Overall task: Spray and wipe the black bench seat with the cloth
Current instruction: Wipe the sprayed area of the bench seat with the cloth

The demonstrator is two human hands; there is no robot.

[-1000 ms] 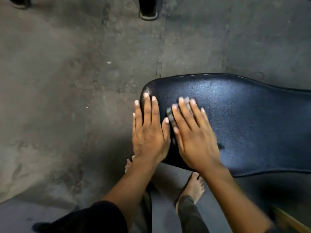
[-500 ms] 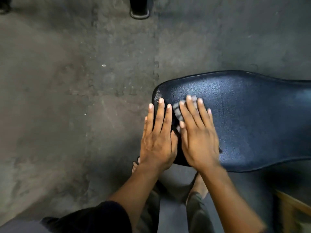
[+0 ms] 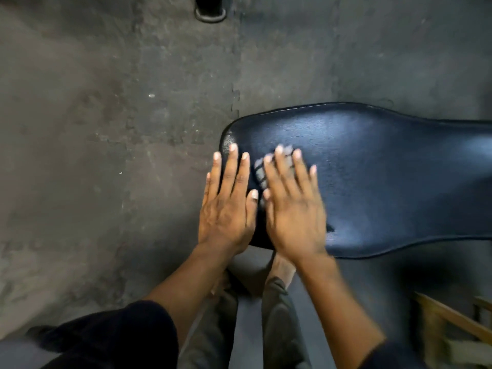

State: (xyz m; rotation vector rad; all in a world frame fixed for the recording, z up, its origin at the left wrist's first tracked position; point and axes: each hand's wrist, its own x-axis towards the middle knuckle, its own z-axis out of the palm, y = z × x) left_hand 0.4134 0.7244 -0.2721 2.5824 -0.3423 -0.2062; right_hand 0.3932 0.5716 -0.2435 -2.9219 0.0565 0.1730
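Observation:
The black bench seat [image 3: 386, 177] runs from the middle of the view off the right edge, its rounded end at the centre. My right hand [image 3: 292, 209] lies flat on that end, fingers spread, pressing a grey checked cloth [image 3: 261, 171] onto the seat. Only a strip of the cloth shows beside and between the fingers. My left hand [image 3: 226, 206] rests flat on the seat's left end, fingers together and pointing away from me, with nothing in it. The two thumbs nearly touch. No spray bottle is in view.
Rough grey concrete floor [image 3: 106, 129] fills the left and top. A dark metal leg base [image 3: 210, 12] stands at the top edge. My bare feet [image 3: 279, 267] are under the seat's near edge. A wooden frame [image 3: 452, 320] sits at the lower right.
My right hand has slid the cloth slightly back and forth on the seat's end and is blurred now. The view shifted, moving the seat rightward in frame. My left hand stays planted.

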